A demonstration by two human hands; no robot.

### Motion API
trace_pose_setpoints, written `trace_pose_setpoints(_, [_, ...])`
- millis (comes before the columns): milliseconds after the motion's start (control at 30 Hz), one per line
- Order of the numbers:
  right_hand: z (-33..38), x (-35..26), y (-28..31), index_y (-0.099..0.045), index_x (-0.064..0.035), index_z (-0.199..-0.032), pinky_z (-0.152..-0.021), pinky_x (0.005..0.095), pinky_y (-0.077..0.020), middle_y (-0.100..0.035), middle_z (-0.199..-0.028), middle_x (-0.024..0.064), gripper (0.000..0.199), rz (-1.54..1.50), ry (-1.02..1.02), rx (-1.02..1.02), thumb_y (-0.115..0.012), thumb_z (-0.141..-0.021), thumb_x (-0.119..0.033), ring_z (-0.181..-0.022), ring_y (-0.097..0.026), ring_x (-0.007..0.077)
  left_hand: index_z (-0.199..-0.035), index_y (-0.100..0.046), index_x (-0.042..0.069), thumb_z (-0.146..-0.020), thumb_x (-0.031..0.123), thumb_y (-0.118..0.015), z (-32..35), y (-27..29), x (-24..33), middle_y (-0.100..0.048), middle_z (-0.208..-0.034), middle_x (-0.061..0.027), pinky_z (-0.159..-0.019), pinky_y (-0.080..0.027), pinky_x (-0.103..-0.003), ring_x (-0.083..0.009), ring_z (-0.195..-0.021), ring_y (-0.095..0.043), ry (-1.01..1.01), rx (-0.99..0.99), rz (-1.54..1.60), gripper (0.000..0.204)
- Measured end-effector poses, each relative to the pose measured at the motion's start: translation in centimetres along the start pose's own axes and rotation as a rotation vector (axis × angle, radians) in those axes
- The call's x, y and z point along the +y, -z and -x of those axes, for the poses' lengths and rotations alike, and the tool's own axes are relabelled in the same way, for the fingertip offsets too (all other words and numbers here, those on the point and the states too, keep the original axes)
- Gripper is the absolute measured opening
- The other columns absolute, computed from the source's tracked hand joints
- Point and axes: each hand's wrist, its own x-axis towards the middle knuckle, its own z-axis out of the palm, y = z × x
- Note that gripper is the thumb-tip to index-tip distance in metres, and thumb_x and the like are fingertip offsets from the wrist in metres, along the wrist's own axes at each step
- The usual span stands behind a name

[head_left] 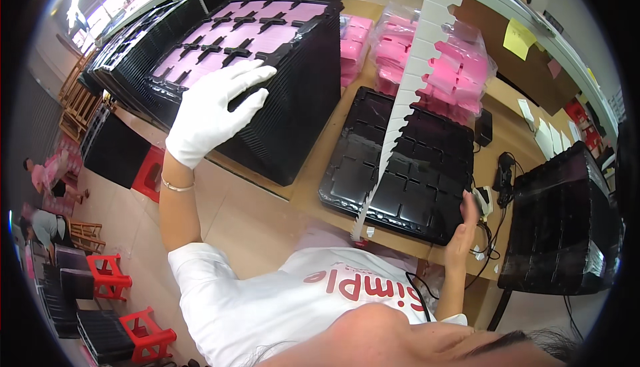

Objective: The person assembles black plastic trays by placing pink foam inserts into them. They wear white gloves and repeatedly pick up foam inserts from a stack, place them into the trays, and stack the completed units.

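My left hand (220, 108), in a white glove, is open with its fingers stretched over the near corner of a tall stack of black plastic trays (287, 114). The top tray has compartments showing flat pink pieces (267, 37). To the right, a black moulded tray (407, 167) lies on the brown workbench. My bare right hand (460, 232) is against its right edge, fingers extended upward; part of the hand is hard to make out. A white strip with a notched edge (407, 87) crosses in front of the tray.
Bagged pink pieces (460, 67) lie behind the tray. Cables and a small black device (484, 128) sit to its right. More black trays (557, 224) stand at far right. Red stools (110, 277) and people (50, 174) are on the left floor.
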Motion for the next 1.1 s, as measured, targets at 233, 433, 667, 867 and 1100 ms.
trace_pose_setpoints(233, [-1.5, -1.3, 0.0, -0.051, 0.0047, -0.131, -0.11, 0.0445, -0.0291, -0.051, -0.135, 0.0201, 0.067, 0.025, 0.124, -0.076, -0.021, -0.103, -0.049, -0.131, -0.043, 0.0363, -0.117, -0.066, 0.006, -0.092, 0.017, -0.061, -0.5, -1.8, 1.9, -0.068, -0.111, -0.014, -0.09, -0.05, -0.031, -0.0275, -0.104, -0.066, 0.045, 0.165, -0.139, 0.028])
trace_pose_setpoints(433, [-3.6, -3.7, -1.6, -0.058, 0.0026, -0.122, -0.101, 0.0377, -0.0412, -0.058, -0.124, 0.0179, 0.035, -0.172, 0.068, -0.139, -0.045, -0.099, -0.021, -0.118, -0.055, 0.0301, -0.113, -0.067, 0.004, -0.084, 0.013, -0.071, 1.2, -4.8, 8.4, -0.067, -0.101, -0.0119, -0.069, -0.052, -0.03, -0.022, -0.072, -0.063, -0.112, 0.23, 0.113, 0.031])
trace_pose_setpoints(667, [-3.5, -4.0, -7.8, -0.055, -0.0021, -0.126, -0.089, 0.0312, -0.0509, -0.062, -0.122, 0.014, 0.036, -0.508, -0.312, -0.455, -0.061, -0.091, -0.009, -0.11, -0.062, 0.0209, -0.105, -0.068, 0.002, -0.086, 0.012, -0.068, 6.1, -17.0, 13.1, -0.071, -0.088, -0.0069, -0.066, -0.051, -0.026, -0.0158, -0.07, -0.065, 0.448, -0.334, 1.057, 0.021])
trace_pose_setpoints(867, [-2.5, -5.2, -10.6, -0.059, -0.0037, -0.119, -0.081, 0.03, -0.0509, -0.066, -0.104, 0.0089, 0.038, -0.641, -0.339, -0.729, -0.069, -0.088, -0.024, -0.098, -0.062, 0.0162, -0.104, -0.06, 0.0, -0.096, 0.012, -0.058, 6.5, -17.8, 11.2, -0.066, -0.095, -0.0091, -0.057, -0.045, -0.019, -0.0096, -0.071, -0.061, 0.742, 0.053, 1.604, 0.014])
trace_pose_setpoints(1100, [-4.3, -5.7, -13.0, -0.066, -0.0032, -0.095, -0.067, 0.0203, -0.0461, -0.066, -0.083, 0.0006, 0.017, -0.845, -0.45, -0.512, -0.071, -0.088, -0.018, -0.073, -0.058, 0.0036, -0.119, -0.058, -0.001, -0.095, 0.021, -0.06, 8.2, -18.9, 10.2, -0.066, -0.093, -0.0041, -0.058, -0.043, -0.018, -0.0065, -0.069, -0.057, 0.593, -0.494, 1.424, 0.033])
